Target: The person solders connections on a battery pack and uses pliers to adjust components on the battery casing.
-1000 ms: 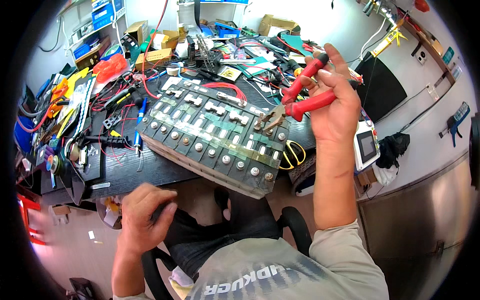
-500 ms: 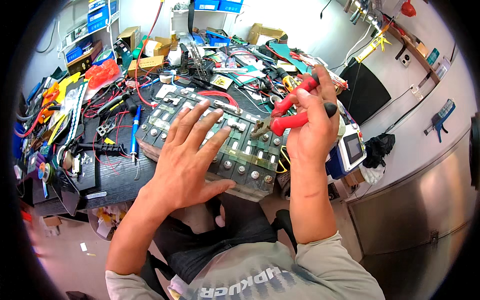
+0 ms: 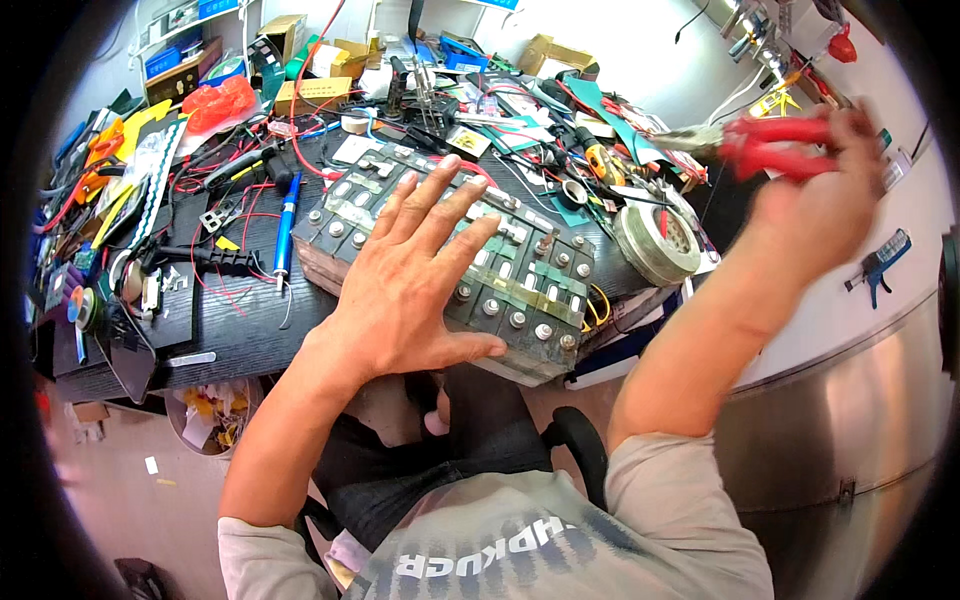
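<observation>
A dark battery pack with rows of round metal terminals rests at the near edge of the black workbench. My left hand lies across its top with fingers stretched, the thumb toward the near edge. Raised at the right, away from the pack, my right hand is closed round red-handled pliers. Their metal jaws point left and are smeared by motion, so I cannot tell the exact type. Part of the pack's upper side is hidden under my left hand.
Tangled wires, tools and boxes crowd the bench behind the pack. A blue pen-shaped tool lies left of it, and a pale wire spool stands at its right. A bin is below the bench; a blue caulking gun hangs on the right wall.
My right hand has lifted the pliers off the battery pack and swung them up and to the right. The left hand stays on the pack. The whole view has shifted slightly.
</observation>
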The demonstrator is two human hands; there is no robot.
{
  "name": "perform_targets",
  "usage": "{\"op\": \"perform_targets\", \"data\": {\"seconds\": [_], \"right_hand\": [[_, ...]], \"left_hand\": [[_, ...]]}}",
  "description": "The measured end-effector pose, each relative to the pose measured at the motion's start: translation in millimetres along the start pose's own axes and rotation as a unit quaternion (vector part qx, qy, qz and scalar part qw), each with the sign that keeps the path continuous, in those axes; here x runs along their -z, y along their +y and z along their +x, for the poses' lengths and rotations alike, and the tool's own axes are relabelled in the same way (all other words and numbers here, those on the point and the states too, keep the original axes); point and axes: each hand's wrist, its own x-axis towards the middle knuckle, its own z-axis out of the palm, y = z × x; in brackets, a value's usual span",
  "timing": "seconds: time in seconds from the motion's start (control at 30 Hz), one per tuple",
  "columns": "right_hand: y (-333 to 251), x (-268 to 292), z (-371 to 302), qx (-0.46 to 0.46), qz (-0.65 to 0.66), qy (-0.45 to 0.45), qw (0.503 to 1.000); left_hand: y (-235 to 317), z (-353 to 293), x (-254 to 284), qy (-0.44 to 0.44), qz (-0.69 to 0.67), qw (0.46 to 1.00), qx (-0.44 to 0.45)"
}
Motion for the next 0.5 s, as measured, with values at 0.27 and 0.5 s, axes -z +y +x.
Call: {"op": "perform_targets", "data": {"seconds": [0.27, 0.5], "right_hand": [[-17, 21, 32, -0.137, 0.065, -0.143, 0.978], [31, 40, -102, -0.319, 0.075, -0.115, 0.938]], "left_hand": [[0, -1, -1, 0.038, -0.004, 0.999, -0.011], [-3, -4, 0, 0.032, -0.003, 0.999, -0.015]]}}
